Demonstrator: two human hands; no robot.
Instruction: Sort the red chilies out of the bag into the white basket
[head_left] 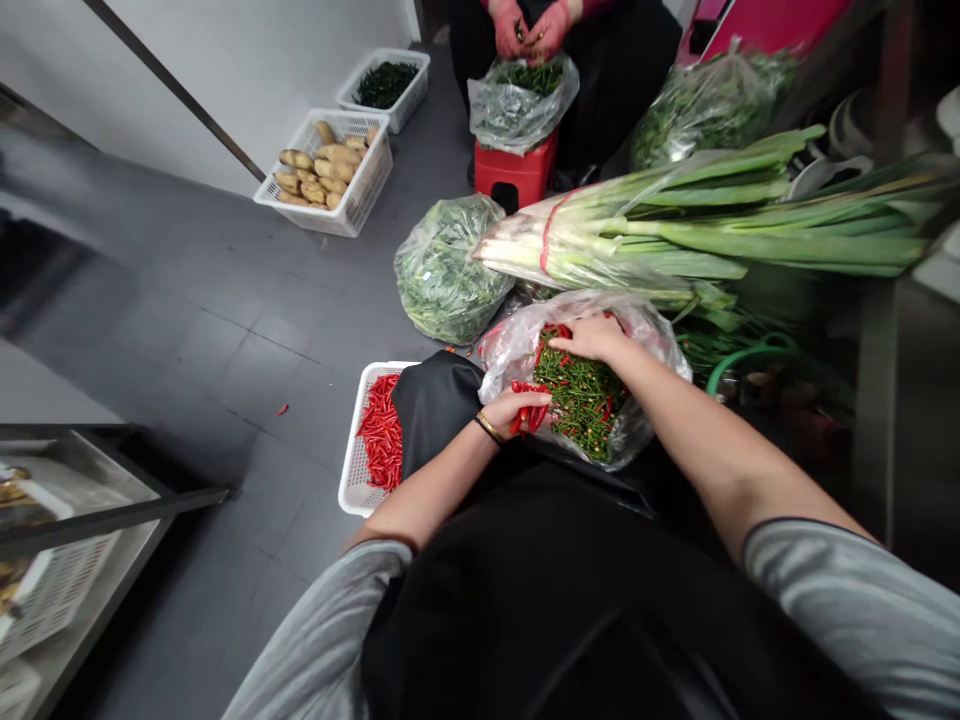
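A clear plastic bag [652,340] rests on my lap, filled with green stems and red chillies [581,395]. My left hand [517,408] is closed around a bunch of red chillies at the bag's near left edge. My right hand [592,338] reaches into the far side of the bag, fingers curled down among the chillies; what they grip is hidden. A white basket [352,480] with picked red chillies [382,430] sits on the floor to my left, partly covered by my black apron [435,400].
A bundle of long leeks [675,235] lies across to the right. Bags of greens [446,270] stand ahead. Another person's hands [529,30] work over a bag on a red stool [517,175]. White baskets of lotus root [326,165] and greens [386,85] sit far left.
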